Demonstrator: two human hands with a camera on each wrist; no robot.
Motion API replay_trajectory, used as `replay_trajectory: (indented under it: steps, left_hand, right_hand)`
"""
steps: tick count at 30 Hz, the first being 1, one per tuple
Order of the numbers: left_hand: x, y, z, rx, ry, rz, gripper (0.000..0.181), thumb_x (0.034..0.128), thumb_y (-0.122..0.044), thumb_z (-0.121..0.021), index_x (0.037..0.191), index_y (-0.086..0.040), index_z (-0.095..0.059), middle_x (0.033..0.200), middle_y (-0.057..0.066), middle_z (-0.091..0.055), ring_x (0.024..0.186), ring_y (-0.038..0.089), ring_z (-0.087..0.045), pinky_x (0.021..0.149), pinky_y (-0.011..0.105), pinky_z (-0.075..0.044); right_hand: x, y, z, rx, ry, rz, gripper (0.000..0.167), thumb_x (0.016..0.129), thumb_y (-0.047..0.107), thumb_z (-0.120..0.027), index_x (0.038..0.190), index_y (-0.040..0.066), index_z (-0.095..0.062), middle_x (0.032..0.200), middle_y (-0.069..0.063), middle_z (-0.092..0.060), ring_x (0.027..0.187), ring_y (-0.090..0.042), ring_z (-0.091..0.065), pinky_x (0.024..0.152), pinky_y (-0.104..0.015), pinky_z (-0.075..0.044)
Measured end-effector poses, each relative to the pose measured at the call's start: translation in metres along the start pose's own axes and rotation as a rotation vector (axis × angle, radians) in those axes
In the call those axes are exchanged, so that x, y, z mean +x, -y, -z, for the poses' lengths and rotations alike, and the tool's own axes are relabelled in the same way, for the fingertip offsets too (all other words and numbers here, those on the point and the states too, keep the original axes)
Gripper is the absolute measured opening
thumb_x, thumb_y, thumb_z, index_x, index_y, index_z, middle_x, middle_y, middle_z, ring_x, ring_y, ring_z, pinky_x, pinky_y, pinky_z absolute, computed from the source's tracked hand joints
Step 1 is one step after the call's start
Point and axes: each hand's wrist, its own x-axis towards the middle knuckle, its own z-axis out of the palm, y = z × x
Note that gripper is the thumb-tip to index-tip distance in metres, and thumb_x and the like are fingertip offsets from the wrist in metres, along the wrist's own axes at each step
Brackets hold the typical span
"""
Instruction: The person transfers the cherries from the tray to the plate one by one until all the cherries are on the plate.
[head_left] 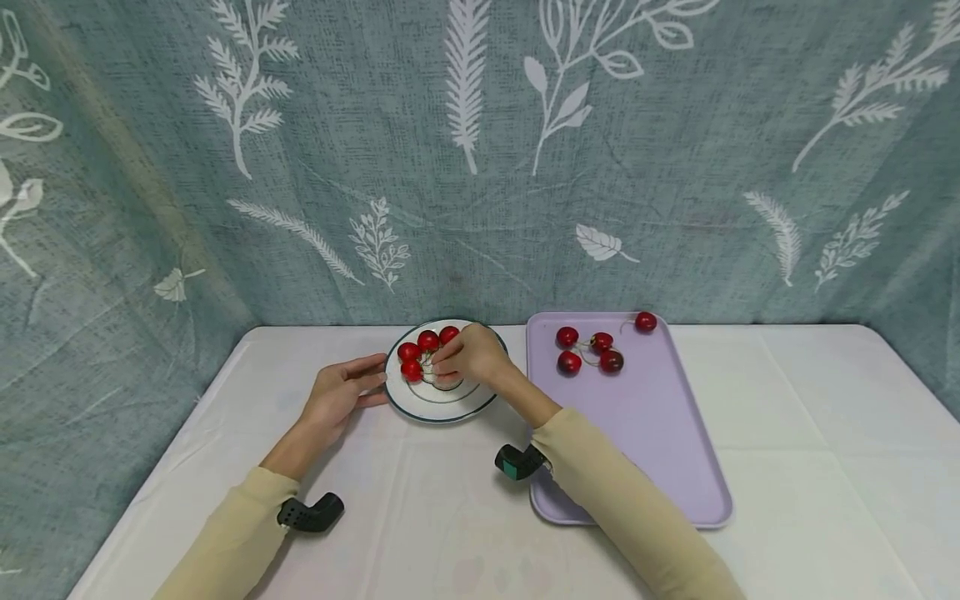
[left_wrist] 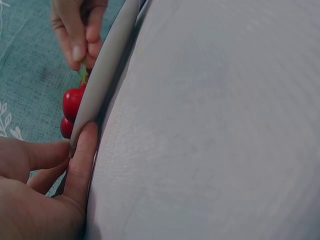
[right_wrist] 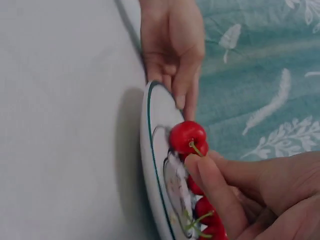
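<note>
A white plate [head_left: 408, 402] with a dark green rim holds several red cherries [head_left: 411, 371] with green stems, grouped toward its far left side. My left hand [head_left: 330, 402] is at the plate's left edge; in the left wrist view, its thumb and fingers [left_wrist: 84, 145] pinch the rim from both sides. Over the plate, my right hand [head_left: 476, 358] pinches the green stem of a cherry [right_wrist: 187, 136] between thumb and fingertips, best seen in the right wrist view. That hand covers part of the plate in the head view.
Right of the plate lies a lilac tray [head_left: 652, 433], partly under my right forearm. Several darker cherries [head_left: 611, 361] sit in its far left part, and a single cherry [head_left: 646, 322] lies by its far edge. A green leaf-patterned curtain [head_left: 480, 233] hangs behind the white table [head_left: 810, 467].
</note>
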Motion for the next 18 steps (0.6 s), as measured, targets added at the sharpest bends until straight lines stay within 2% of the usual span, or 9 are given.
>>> replay_trajectory:
  steps: [8, 15, 18]
  left_hand:
    - [0.0, -0.001, 0.0, 0.001, -0.004, 0.007, 0.047, 0.0983, 0.002, -0.052, 0.145, 0.003, -0.043, 0.144, 0.023, -0.043, 0.105, 0.014, -0.062, 0.081, 0.026, -0.06]
    - [0.0, -0.002, -0.001, -0.002, -0.009, 0.021, 0.048, 0.0981, 0.001, -0.054, 0.145, 0.002, -0.044, 0.144, 0.023, -0.044, 0.105, 0.015, -0.062, 0.081, 0.027, -0.06]
    - [0.0, -0.002, -0.001, 0.003, -0.014, 0.026, 0.048, 0.0983, 0.001, -0.054, 0.145, 0.002, -0.044, 0.144, 0.023, -0.044, 0.107, 0.017, -0.062, 0.081, 0.026, -0.06]
  right_hand:
    - [0.002, -0.011, 0.001, -0.138, -0.1, 0.011, 0.009, 0.084, 0.008, -0.077, 0.082, 0.0, -0.078, 0.066, -0.007, -0.072, 0.058, -0.009, -0.066, 0.047, -0.011, -0.041]
    - [0.006, -0.014, -0.001, 0.009, -0.085, -0.021, 0.009, 0.085, 0.001, -0.074, 0.089, -0.007, -0.076, 0.077, -0.013, -0.074, 0.065, -0.017, -0.071, 0.053, -0.014, -0.055]
    - [0.007, -0.014, -0.001, -0.007, -0.079, -0.015, 0.009, 0.086, 0.001, -0.073, 0.089, -0.007, -0.076, 0.077, -0.013, -0.074, 0.064, -0.017, -0.071, 0.054, -0.014, -0.055]
